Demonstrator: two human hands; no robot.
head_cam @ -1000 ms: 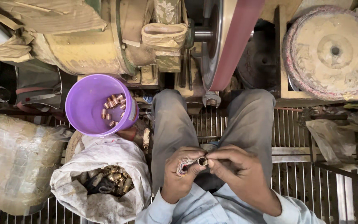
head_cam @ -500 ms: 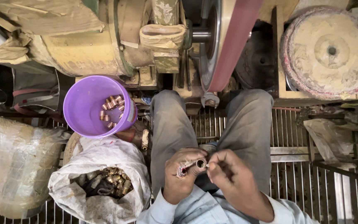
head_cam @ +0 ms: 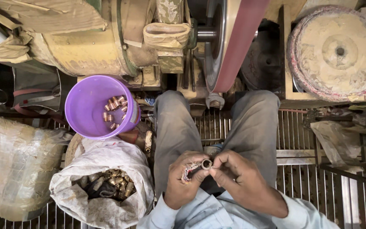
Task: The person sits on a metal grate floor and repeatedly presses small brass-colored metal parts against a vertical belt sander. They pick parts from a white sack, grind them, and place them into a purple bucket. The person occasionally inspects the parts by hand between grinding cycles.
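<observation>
From the head view, looking straight down at your lap, your left hand (head_cam: 184,181) is curled nearly closed around a short tool with a wrapped, reddish-and-pale handle (head_cam: 189,171), its dark tip pointing toward your other hand. Your right hand (head_cam: 245,181) meets it over your lap, between your thighs: thumb and forefinger are pinched together on a small metal ring fitting (head_cam: 207,164), which sits right at the tip of the tool, so both hands touch at that one spot. The remaining fingers of the right hand are loosely bent, not spread. Whether the ring is threaded onto the tool or only pressed against it, you cannot tell from here. Your grey trousers (head_cam: 178,127) run up the picture to a metal grate floor (head_cam: 301,140). To the left of your left knee stands a purple bucket (head_cam: 85,106) with a handful of coppery fittings (head_cam: 114,111) lying against its inner wall. Just below the bucket, beside your left thigh, a white sack (head_cam: 81,195) lies open, full of duller brass-coloured pieces (head_cam: 115,180). Farther left sits a bulky bundle wrapped in clear plastic (head_cam: 9,169). Ahead of your knees a dusty yellowish machine (head_cam: 77,46) carries a large wheel with a red belt (head_cam: 240,42), and to the right lies a round cloth buffing wheel (head_cam: 337,51).
</observation>
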